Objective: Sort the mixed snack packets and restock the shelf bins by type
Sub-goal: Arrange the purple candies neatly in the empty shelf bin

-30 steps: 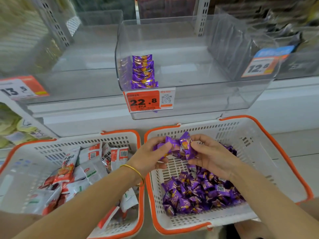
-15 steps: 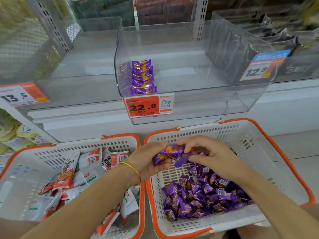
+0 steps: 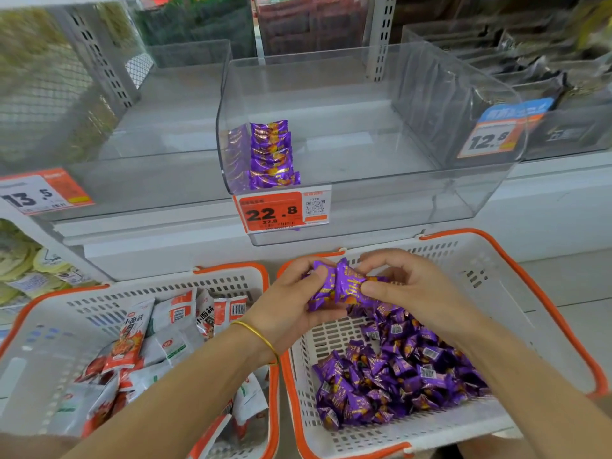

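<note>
Purple packets (image 3: 344, 286), pinched between both hands' fingers (image 3: 371, 288)

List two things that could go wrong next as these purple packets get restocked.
1. The bunch of purple packets is pinched between left grip and right grip; one could slip and land in the left basket among red-and-white packets, mixing types.
2. Dropped in carelessly, they might knock over the neat row in the clear bin.
</note>
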`<state>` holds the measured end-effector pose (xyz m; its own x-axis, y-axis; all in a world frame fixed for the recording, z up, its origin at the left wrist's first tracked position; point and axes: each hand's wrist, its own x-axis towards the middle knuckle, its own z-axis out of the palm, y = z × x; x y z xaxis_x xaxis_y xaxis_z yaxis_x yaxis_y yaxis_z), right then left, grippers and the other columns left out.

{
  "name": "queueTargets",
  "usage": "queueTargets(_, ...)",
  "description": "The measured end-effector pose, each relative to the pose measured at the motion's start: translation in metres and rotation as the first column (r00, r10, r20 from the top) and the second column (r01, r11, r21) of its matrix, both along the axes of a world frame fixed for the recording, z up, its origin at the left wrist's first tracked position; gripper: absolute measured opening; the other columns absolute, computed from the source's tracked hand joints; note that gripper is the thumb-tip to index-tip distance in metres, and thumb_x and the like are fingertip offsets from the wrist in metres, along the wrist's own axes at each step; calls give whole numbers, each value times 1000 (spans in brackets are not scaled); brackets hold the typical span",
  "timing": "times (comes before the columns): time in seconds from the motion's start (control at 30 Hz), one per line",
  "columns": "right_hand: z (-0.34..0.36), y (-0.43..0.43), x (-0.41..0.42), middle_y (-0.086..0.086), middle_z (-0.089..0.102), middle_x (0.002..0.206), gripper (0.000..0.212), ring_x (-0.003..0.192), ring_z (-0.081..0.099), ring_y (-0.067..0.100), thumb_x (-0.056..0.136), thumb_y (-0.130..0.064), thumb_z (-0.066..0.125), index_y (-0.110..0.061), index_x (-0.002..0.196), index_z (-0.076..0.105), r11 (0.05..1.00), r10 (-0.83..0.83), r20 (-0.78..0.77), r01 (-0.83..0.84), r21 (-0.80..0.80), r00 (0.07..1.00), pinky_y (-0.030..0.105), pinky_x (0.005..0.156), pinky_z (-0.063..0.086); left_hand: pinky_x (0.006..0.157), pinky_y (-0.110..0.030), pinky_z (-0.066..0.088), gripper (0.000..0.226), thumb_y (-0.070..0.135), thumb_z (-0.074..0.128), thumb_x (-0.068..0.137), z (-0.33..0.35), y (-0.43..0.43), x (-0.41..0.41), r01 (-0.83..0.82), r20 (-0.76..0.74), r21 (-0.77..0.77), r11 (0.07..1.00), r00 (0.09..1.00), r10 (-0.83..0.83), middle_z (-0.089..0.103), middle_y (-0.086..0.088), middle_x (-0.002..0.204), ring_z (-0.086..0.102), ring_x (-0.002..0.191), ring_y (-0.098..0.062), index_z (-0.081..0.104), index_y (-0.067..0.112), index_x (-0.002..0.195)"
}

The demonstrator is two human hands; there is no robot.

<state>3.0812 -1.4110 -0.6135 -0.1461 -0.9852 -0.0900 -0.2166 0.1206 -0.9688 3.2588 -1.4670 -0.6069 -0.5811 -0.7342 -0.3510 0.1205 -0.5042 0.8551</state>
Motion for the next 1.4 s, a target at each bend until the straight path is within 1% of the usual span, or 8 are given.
queueTargets(0.13, 8, 1, 2, -16, 69, 100, 26, 91, 63, 2, 75, -14, 77, -32, 92, 71, 997, 20, -22, -21, -76, 1000, 23, 80, 51, 63, -23, 56, 30, 2, 63, 80, 8, 2, 0, 110, 107, -235, 966, 990, -86, 63, -4, 91, 66, 71, -6, 48, 15, 102)
queueTargets(0.23, 12, 4, 2, -9, 64, 117, 50, 100, 67, 18, 67, -32, 81, -41, 112, 62, 997, 54, 243, -41, -60, 969, 37, 80, 57, 61, -21, 54, 36, -9, 57, 84, 18, -1, 0, 179, 157, -393, 902, 980, -126, 60, -4, 91, 63, 71, -3, 42, 17, 105)
queueTargets(0.4, 45, 2, -2, 4, 64, 123, 71, 89, 68, 23, 57, -34, 88, -26, 122, 61, 968, 231, 451, -159, -193, 862, 33, 64, 57, 72, -11, 45, 31, 15, 56, 88, 54, -12, -1, 348, 330, -691, 634, 932, -152, 55, 9, 95, 52, 74, 6, 34, 23, 108)
queueTargets(0.6, 128, -52, -16, 5, 67, 103, 52, 80, 67, 21, 48, -7, 86, -20, 95, 67, 935, 245, 224, -168, -313, 943, 30, 62, 57, 73, -23, 46, 47, 29, 65, 83, 116, -63, -16, 361, 418, -848, 388, 905, 72, 53, 2, 91, 50, 74, -9, 30, 25, 114)
queueTargets(0.77, 140, -153, -40, 10, 63, 94, 26, 68, 69, 19, 77, 6, 65, -15, 91, 59, 987, 100, 213, -69, -146, 972, 26, 59, 58, 106, -28, 23, 60, 37, 66, 83, 127, -133, 5, 398, 443, -893, 211, 692, 571, 50, -8, 134, 42, 125, -26, 46, 11, 132)
queueTargets(0.97, 69, -268, -55, 9, 61, 90, 27, 71, 66, 21, 79, 7, 67, -16, 86, 54, 987, 16, 130, -37, 159, 991, 31, 67, 59, 110, -25, 31, 56, 0, 57, 86, 101, -165, 24, 28, 341, -861, 509, 773, 535, 41, 0, 140, 40, 126, 0, 40, 14, 138)
queueTargets(1.07, 52, -288, -47, 13, 58, 101, 28, 90, 64, 30, 81, 10, 64, -13, 93, 52, 988, 43, 172, -67, 140, 984, 44, 87, 54, 78, 5, 35, 56, -9, 53, 84, 97, -164, 24, -74, 253, -835, 545, 828, 501, 45, 10, 125, 45, 85, 30, 43, 16, 134)
queueTargets(1.4, 35, -286, -66, -3, 57, 106, 29, 75, 58, 11, 81, 6, 66, -19, 90, 56, 983, 180, -173, -174, 51, 968, 25, 68, 54, 90, 5, 26, 58, 17, 56, 74, 91, -166, 27, -97, 221, -818, 568, 858, 464, 40, 31, 123, 38, 108, 25, 45, 26, 129)
